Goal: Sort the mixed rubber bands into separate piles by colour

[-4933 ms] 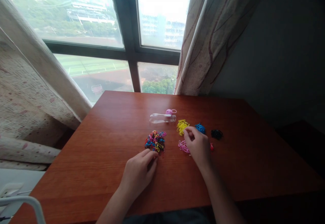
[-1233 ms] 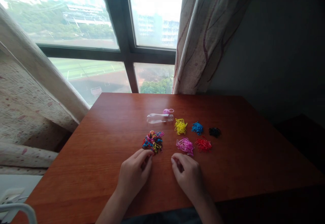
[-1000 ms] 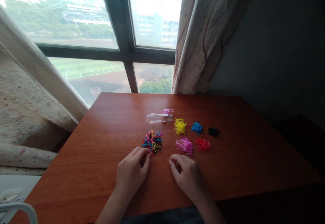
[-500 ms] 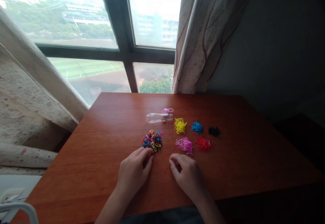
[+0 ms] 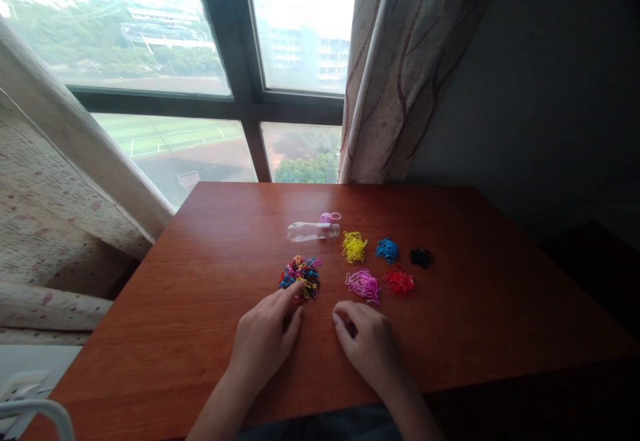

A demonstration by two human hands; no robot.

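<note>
My left hand (image 5: pixel 264 331) rests at the near edge of a mixed pile of small coloured loops (image 5: pixel 306 274). Its index finger reaches onto the pile, with the thumb apart from it and nothing seen between them. To the right, my right hand (image 5: pixel 365 334) is low over the table, fingers curled and thumb against the index finger. Whether it holds a small loop is hidden. Just beyond it lie a heap of pink loops (image 5: pixel 364 285) and a heap of red loops (image 5: pixel 400 282). Farther back are yellow loops (image 5: pixel 355 246), blue loops (image 5: pixel 387 250) and black loops (image 5: pixel 421 258).
A clear bottle (image 5: pixel 310 231) lies on its side behind the mixed pile, a pink cap with a ring (image 5: pixel 329 217) beside its neck. The brown wooden table (image 5: pixel 190 281) reaches back to the window. Curtains (image 5: pixel 380 94) hang at both sides. A white curved bar (image 5: pixel 43 406) stands at lower left.
My left hand's index finger has stretched forward onto the mixed pile and away from the thumb, which were close together before. My right hand has stayed in place.
</note>
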